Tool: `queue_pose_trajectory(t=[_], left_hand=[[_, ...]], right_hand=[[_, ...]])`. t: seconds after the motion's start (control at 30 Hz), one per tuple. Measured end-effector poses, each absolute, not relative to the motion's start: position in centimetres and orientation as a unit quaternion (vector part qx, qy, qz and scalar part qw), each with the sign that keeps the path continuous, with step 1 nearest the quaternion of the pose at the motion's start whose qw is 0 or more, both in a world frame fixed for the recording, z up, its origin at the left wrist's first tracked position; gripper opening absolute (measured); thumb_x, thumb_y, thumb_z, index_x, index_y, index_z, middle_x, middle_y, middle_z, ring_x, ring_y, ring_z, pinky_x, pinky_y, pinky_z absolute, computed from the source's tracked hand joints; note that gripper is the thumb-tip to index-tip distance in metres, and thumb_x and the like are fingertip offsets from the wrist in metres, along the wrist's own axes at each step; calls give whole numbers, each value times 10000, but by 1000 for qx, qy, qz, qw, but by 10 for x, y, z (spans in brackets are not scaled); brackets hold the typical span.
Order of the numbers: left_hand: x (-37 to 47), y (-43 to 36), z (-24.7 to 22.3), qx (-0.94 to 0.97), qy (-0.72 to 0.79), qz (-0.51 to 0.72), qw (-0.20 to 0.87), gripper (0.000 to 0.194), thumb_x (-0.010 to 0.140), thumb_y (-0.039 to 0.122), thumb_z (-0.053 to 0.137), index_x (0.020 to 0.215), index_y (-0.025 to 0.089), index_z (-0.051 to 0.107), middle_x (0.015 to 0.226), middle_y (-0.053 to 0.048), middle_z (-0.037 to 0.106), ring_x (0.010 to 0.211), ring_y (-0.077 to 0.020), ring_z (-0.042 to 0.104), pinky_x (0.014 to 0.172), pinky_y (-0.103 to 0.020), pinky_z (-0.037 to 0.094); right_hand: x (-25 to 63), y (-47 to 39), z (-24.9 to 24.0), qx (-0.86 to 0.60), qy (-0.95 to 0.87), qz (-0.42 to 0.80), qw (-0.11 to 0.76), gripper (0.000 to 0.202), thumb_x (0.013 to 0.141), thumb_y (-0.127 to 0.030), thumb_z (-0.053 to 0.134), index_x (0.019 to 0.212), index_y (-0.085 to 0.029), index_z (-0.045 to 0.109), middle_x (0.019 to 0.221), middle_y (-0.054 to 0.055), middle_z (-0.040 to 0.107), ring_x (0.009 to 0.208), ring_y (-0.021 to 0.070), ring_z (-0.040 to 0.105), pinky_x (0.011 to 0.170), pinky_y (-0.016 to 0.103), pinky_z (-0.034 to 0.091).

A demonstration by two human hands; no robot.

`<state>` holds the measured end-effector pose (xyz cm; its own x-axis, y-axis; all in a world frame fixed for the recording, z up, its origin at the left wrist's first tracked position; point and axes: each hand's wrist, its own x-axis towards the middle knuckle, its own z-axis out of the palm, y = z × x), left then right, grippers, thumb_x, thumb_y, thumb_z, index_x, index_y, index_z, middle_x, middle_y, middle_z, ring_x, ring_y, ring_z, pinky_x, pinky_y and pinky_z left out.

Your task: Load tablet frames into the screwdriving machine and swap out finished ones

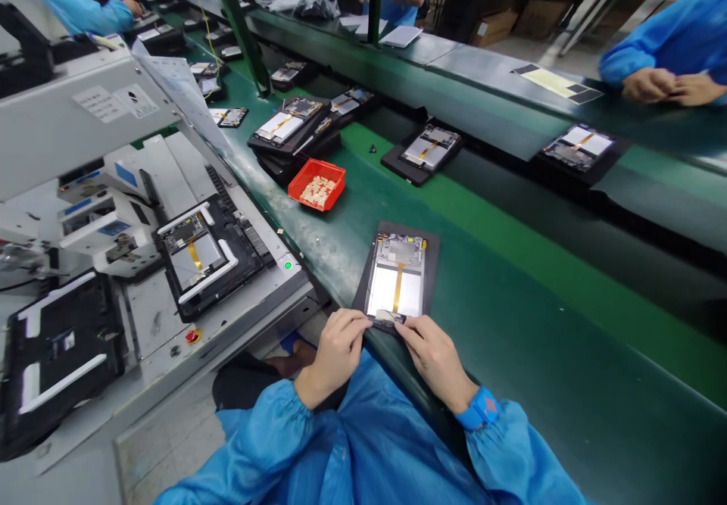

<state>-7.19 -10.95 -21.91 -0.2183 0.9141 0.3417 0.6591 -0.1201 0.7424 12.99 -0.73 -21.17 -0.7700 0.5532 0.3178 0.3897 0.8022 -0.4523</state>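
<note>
An opened tablet (412,278), with its circuit board, silver battery and orange ribbon cable bare, lies on a dark pad (432,255) at the bench's near edge. My left hand (336,350) is at its near left corner, thumb and fingers pinched together. To the right of it, my right hand (436,355), with a blue wristband (478,409), is also closed in a pinch over the tablet's near edge. Whatever small part lies between the fingertips is hidden or too small to make out.
A red tray (318,185) of small pale pieces stands beyond the tablet. On the left, a machine (273,293) holds another opened tablet (196,255) in a black fixture. More tablets (432,147) on dark pads line the green bench (528,323). Co-workers in blue sit across and at far left.
</note>
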Motion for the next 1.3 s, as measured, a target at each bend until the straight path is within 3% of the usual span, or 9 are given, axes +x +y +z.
queue_pose_trajectory(t=[0.27, 0.63, 0.83, 1.07, 1.3], left_hand=[[-63, -107, -229, 742, 595, 298, 81, 420, 987, 123, 375, 1353, 157, 580, 1272, -128, 653, 1185, -248, 552, 989, -425, 454], [-63, -110, -246, 786, 570, 236, -30, 425, 1012, 157, 342, 1381, 109, 548, 1321, -143, 641, 1260, -229, 523, 1045, -397, 374], [-65, -104, -241, 786, 574, 231, -17, 414, 1017, 171, 337, 1352, 127, 575, 1294, -138, 652, 1209, -226, 550, 1003, -385, 386], [-61, -104, -241, 789, 574, 217, -25, 417, 1012, 177, 335, 1348, 118, 575, 1280, -146, 652, 1171, -242, 554, 966, -399, 399], [-61, -105, -244, 782, 580, 224, -30, 418, 1011, 166, 337, 1356, 138, 572, 1257, -144, 662, 1177, -225, 558, 971, -389, 413]], right_hand=[[126, -8, -216, -234, -942, 130, 201, 281, 1002, -120, 441, 1106, -121, 703, 916, 122, 648, 831, 205, 564, 759, 338, 522], [137, -10, -219, -214, -947, 119, 209, 335, 1011, -111, 414, 1263, -158, 630, 1037, 132, 656, 948, 229, 560, 791, 374, 482], [133, -11, -216, -243, -942, 122, 198, 310, 1005, -138, 430, 1163, -181, 694, 981, 114, 660, 882, 225, 546, 721, 364, 436], [125, -9, -202, -337, -910, 163, 181, 276, 1008, -218, 469, 1167, -169, 689, 960, 109, 638, 871, 235, 532, 749, 384, 448], [120, -5, -203, -368, -876, 258, 177, 149, 972, -256, 574, 883, -210, 683, 864, 51, 653, 845, 215, 573, 783, 359, 461]])
